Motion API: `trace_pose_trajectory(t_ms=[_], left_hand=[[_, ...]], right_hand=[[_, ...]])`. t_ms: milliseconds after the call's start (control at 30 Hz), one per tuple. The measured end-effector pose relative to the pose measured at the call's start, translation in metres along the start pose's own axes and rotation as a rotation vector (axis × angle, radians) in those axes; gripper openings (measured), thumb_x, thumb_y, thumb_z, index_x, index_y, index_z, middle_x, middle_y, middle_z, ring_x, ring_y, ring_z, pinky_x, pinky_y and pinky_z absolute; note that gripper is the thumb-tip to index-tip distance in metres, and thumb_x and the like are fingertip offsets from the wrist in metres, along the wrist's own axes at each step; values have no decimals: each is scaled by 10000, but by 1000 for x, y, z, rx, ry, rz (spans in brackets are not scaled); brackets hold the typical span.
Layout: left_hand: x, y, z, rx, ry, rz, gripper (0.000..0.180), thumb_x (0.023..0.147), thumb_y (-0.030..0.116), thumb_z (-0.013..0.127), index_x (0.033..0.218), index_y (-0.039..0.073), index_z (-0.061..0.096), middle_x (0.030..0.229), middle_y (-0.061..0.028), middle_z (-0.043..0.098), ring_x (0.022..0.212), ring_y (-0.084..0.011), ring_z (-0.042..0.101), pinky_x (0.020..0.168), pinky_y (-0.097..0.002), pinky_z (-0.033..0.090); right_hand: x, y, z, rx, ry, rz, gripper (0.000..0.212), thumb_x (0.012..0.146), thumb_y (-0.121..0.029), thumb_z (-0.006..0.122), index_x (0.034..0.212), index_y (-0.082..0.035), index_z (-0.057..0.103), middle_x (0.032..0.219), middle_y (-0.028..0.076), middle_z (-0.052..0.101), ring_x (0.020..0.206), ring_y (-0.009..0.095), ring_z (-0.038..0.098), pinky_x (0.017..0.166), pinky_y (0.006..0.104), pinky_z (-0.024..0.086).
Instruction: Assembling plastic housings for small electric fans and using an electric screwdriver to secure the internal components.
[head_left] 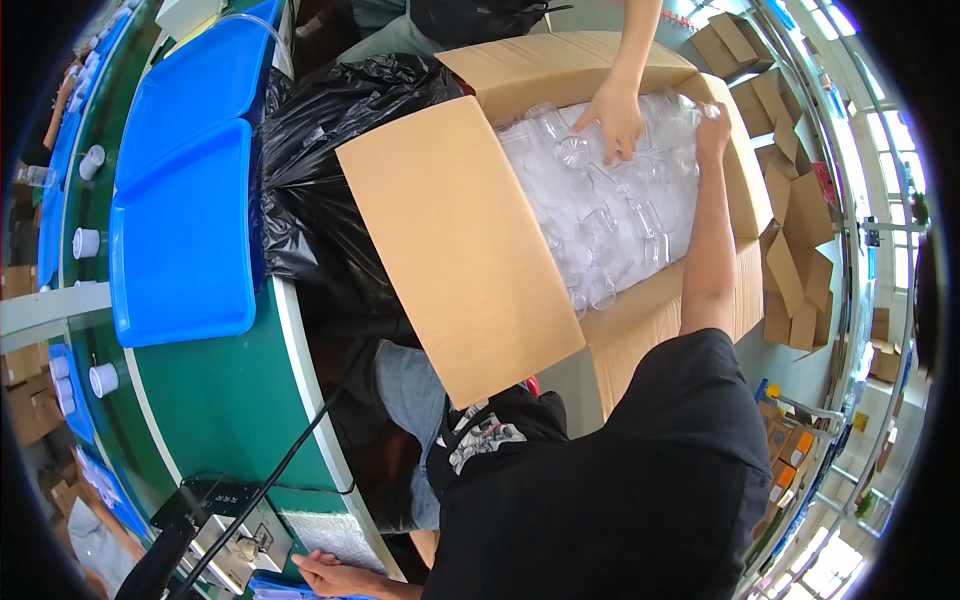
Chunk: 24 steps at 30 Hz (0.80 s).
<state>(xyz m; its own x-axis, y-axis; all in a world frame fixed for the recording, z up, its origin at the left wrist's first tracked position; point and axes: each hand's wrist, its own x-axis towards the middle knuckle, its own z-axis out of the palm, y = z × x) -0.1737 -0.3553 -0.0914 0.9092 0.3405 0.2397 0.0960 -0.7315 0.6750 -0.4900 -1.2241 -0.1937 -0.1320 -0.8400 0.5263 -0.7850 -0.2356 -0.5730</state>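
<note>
My right arm stretches into a large open cardboard box (pixel 460 250) filled with clear plastic cups (pixel 645 215) and similar clear pieces. By the box's far right wall, my right hand (pixel 712 130) is closed around a small clear plastic cup, partly hidden by the fingers. Another person's hand (pixel 613 115) comes in from the top and touches the cups near the middle. At the lower left, my left hand (pixel 325 573) lies beside a small metal bench machine (pixel 240 545), its fingers loosely stretched and nothing visible in them. Blue trays with pale pieces sit just below it.
Two blue trays (pixel 185 240) lie on the green conveyor table (pixel 220 410) at left, with white cups (pixel 103 378) farther out. A black plastic bag (pixel 330 190) bulges between table and box. A black cable (pixel 290 455) crosses the table edge. Empty cartons (pixel 795 250) stand at right.
</note>
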Motion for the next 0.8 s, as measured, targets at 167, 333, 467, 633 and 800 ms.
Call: trace_pose_trajectory(t_ms=[167, 333, 467, 633, 800], left_hand=[[-4, 3, -2, 3, 28, 17, 526, 1082, 344, 556, 707, -23, 587, 630, -50, 541, 575, -152, 441, 535, -323, 382], [0, -6, 2, 27, 81, -79, 532, 1079, 453, 580, 773, 20, 623, 657, 15, 445, 640, -98, 413, 570, -275, 331], [-8, 10, 0, -6, 51, -6, 559, 1075, 393, 588, 708, -29, 592, 622, -50, 542, 570, -150, 443, 522, -311, 380], [-3, 9, 2, -1, 14, -19, 576, 1075, 398, 594, 692, -31, 572, 616, -56, 539, 571, -150, 451, 516, -312, 390], [-3, 4, -1, 25, 8, 51, 579, 1087, 369, 574, 664, -26, 561, 583, -67, 529, 563, -171, 460, 549, -361, 427]], right_hand=[[-11, -45, 25, -472, -316, 44, 370, 895, -307, 732, 1207, -108, 720, 1175, 220, 725, 1174, 416, 664, 1001, 488, 522], [5, -16, 50, -627, -282, 30, 407, 896, -267, 690, 1291, -173, 713, 1220, 205, 720, 1176, 419, 664, 996, 522, 531], [-24, -54, 54, -517, -255, -16, 364, 886, -194, 676, 1246, -169, 731, 1212, 213, 717, 1169, 415, 666, 1003, 511, 526], [-3, -30, 21, -106, -43, -315, 255, 913, -231, 725, 1111, -72, 746, 1144, 221, 732, 1087, 432, 673, 945, 486, 522], [12, 17, -53, 370, -195, 15, 201, 971, -197, 710, 1056, -16, 723, 969, 123, 738, 915, 212, 646, 869, 355, 500]])
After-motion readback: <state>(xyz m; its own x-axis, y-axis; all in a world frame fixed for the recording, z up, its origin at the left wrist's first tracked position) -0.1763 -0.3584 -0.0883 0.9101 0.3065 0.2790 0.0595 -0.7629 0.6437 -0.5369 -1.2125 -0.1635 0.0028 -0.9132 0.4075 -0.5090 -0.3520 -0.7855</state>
